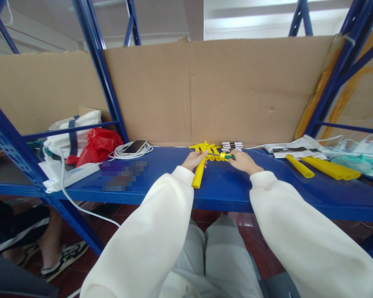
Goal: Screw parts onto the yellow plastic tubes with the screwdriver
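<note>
My left hand is closed around a yellow plastic tube, whose wide end points down toward me. In my right hand is a screwdriver with a green and yellow handle. Its thin shaft points left toward the upper part of the tube; whether the tip touches it I cannot tell. Several yellow plastic pieces lie just behind and between my hands. Behind my right hand sits a small stack of white and black packets.
Several yellow tubes lie at the right beside white packaging. Left are a phone on a coiled white cable, a power strip and a red bag. Cardboard walls the back. Another person's leg shows at left.
</note>
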Available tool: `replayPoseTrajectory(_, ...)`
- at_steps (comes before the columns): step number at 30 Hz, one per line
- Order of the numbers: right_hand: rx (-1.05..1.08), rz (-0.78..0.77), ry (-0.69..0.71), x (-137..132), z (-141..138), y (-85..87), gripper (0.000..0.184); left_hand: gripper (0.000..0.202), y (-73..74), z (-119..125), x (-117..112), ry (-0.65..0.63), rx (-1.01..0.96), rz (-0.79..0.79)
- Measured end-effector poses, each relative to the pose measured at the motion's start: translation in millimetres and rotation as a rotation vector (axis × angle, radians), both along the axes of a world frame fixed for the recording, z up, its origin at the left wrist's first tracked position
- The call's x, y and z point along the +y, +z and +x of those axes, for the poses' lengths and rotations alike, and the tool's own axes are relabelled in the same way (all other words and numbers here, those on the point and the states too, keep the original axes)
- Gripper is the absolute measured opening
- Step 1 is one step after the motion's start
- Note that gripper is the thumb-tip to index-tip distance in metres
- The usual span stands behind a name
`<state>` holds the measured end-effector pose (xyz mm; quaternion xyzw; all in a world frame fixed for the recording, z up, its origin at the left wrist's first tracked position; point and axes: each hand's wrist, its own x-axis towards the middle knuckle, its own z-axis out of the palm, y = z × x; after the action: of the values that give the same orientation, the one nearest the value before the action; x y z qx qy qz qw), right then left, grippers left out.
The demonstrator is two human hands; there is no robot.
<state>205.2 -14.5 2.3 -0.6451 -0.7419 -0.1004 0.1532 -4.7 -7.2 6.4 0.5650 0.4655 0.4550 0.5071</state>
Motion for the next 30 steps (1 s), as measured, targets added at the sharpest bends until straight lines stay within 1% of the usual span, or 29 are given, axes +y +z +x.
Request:
replayPoseTrajectory(3,0.013,0.015,0.014,3.3,1.9,-2.3,0.027,0.035,-2.5,-0.1,1.3,0.023,-0.008,-0.010)
replayPoseTrajectory(6,0.020,0.012,0.023,5.4,3.5,-4.4,0.032,0.038,-5.4,-0.6,4.7,0.047,-0.012,-0.015)
replayPoseTrajectory(11,0.003,0.003,0.018,4.4,3.6,-5.0,0.035,0.032,-7.6,0.0,9.3,0.068,-0.021,-0.027)
replayPoseTrajectory(15,0.004,0.005,0.030,4.7,4.5,-5.6,0.035,0.028,-5.3,1.0,7.7,0.067,-0.061,-0.067)
replayPoseTrajectory(18,0.010,0.020,0.040,7.2,5.4,-6.9,0.034,0.028,-2.9,0.5,4.6,0.064,-0.054,-0.074)
replayPoseTrajectory(23,0.001,0.103,0.107,9.3,3.7,-7.9,0.032,0.025,-2.4,-1.3,2.6,0.127,0.026,-0.031)
replayPoseTrajectory(25,-0.005,0.116,0.112,8.9,3.0,-8.0,0.032,0.025,-3.3,-1.4,3.3,0.148,0.033,-0.009)
replayPoseTrajectory(30,0.013,0.041,0.061,8.8,4.5,-9.3,0.027,0.027,-5.1,-0.9,5.3,0.140,0.044,0.006)
